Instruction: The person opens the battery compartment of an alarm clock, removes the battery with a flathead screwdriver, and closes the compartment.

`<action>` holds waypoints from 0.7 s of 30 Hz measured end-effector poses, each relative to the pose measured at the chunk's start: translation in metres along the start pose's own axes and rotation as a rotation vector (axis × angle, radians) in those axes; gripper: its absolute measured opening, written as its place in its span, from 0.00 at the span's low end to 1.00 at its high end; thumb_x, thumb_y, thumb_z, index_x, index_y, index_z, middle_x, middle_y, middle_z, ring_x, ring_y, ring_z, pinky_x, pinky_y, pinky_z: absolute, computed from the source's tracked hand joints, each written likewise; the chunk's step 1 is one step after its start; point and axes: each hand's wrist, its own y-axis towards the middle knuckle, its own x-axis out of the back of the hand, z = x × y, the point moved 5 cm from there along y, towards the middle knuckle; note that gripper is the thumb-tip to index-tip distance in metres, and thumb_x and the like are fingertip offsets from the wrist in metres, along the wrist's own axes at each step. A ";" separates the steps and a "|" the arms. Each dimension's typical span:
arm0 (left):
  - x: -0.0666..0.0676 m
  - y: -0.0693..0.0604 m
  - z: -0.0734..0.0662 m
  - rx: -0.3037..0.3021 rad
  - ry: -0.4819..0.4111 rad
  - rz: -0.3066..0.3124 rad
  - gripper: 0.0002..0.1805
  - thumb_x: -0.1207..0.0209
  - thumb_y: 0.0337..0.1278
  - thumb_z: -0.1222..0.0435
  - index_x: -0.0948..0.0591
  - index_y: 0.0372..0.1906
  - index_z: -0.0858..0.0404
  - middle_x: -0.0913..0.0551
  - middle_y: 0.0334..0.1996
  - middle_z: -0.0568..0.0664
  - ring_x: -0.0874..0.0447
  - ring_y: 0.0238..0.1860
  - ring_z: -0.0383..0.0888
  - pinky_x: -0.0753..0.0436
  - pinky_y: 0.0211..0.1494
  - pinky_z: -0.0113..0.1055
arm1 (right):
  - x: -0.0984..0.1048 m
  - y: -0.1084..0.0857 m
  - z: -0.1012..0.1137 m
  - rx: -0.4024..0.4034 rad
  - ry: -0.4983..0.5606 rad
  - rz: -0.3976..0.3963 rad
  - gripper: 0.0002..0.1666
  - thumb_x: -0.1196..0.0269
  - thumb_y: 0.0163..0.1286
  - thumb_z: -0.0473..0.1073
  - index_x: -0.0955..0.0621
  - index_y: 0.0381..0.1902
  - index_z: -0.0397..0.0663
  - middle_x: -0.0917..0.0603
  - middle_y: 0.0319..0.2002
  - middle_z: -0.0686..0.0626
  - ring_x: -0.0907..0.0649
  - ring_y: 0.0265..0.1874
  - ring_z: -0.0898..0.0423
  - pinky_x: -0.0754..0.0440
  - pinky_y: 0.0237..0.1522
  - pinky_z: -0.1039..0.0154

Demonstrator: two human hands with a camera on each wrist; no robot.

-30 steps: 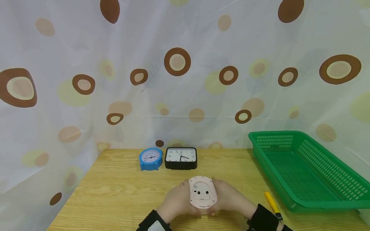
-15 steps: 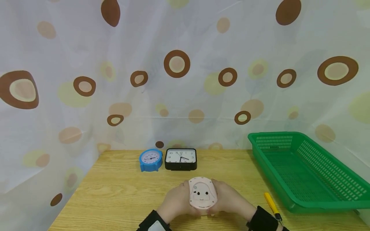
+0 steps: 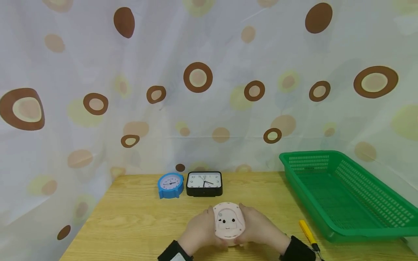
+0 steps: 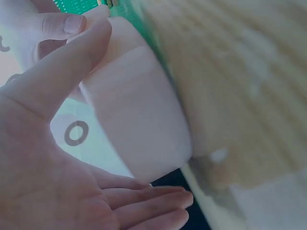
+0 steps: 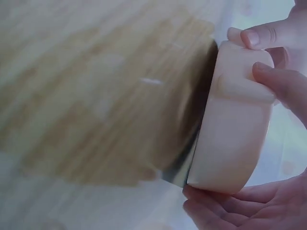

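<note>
A pale pink clock is held between both hands above the table, its back with small dark knobs facing up in the head view. On its left side the left hand grips it, thumb on the near edge and fingers along the far one in the left wrist view, where the clock's smooth side shows. From the right, the right hand grips the other side; its thumb and fingers span the casing in the right wrist view. The clock's face is turned down and hidden.
Behind the hands stand a blue round alarm clock and a black rectangular clock. A green plastic basket is at the right. A yellow-handled screwdriver lies beside it on the wooden table. A patterned curtain hangs behind.
The head view has tilted up slightly, so the scene sits a little lower. Both hands keep their grip on the pink clock, which tips slightly.
</note>
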 end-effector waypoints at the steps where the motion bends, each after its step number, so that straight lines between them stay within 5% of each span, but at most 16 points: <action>1: 0.000 0.000 -0.001 0.001 0.020 -0.002 0.71 0.11 0.26 0.47 0.35 0.75 0.80 0.24 0.69 0.73 0.18 0.65 0.66 0.16 0.67 0.58 | 0.001 -0.001 0.002 0.016 -0.007 -0.010 0.73 0.12 0.33 0.43 0.35 0.72 0.15 0.20 0.63 0.22 0.18 0.62 0.28 0.22 0.66 0.30; 6: 0.008 0.002 -0.016 -0.018 0.134 -0.029 0.77 0.13 0.25 0.39 0.38 0.78 0.77 0.30 0.76 0.72 0.22 0.71 0.63 0.16 0.69 0.55 | 0.007 -0.006 0.013 0.032 -0.029 -0.036 0.74 0.11 0.33 0.45 0.36 0.73 0.15 0.20 0.63 0.21 0.18 0.62 0.28 0.21 0.65 0.31; 15: 0.014 0.008 -0.041 -0.201 0.307 0.008 0.80 0.13 0.21 0.37 0.40 0.82 0.70 0.36 0.81 0.65 0.34 0.81 0.59 0.27 0.80 0.45 | 0.016 -0.018 0.030 0.046 -0.118 -0.088 0.71 0.12 0.39 0.48 0.34 0.73 0.16 0.20 0.64 0.23 0.18 0.63 0.29 0.21 0.67 0.34; 21: 0.009 0.010 -0.039 -0.257 0.207 0.053 0.79 0.11 0.22 0.41 0.41 0.84 0.63 0.31 0.78 0.59 0.25 0.74 0.53 0.18 0.72 0.43 | 0.019 -0.026 0.036 0.080 -0.162 -0.110 0.70 0.11 0.40 0.51 0.32 0.72 0.17 0.22 0.65 0.23 0.19 0.63 0.28 0.21 0.67 0.33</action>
